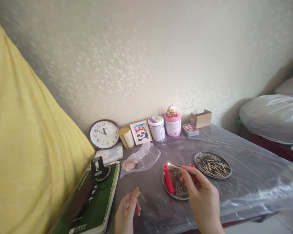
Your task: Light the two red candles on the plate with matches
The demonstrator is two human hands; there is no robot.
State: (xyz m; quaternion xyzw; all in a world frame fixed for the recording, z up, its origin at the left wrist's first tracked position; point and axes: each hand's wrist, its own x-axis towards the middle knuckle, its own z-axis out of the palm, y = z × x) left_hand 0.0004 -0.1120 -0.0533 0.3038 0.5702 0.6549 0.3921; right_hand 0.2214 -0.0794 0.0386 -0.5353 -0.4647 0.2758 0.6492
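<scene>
Between the thumb and fingers of my right hand is a burning match. Its flame sits close to the top of a red candle, which stands slightly tilted on a round dish with a dark, crusted surface. A second red candle shows only its top behind my right hand. My left hand pinches a small brown matchbox, partly covered by the fingers, left of the dish.
A round plate of loose matchsticks lies to the right. Behind are a crumpled plastic bag, a clock, a picture frame, tubs and a cardboard box. Green books lie left, beside a yellow curtain.
</scene>
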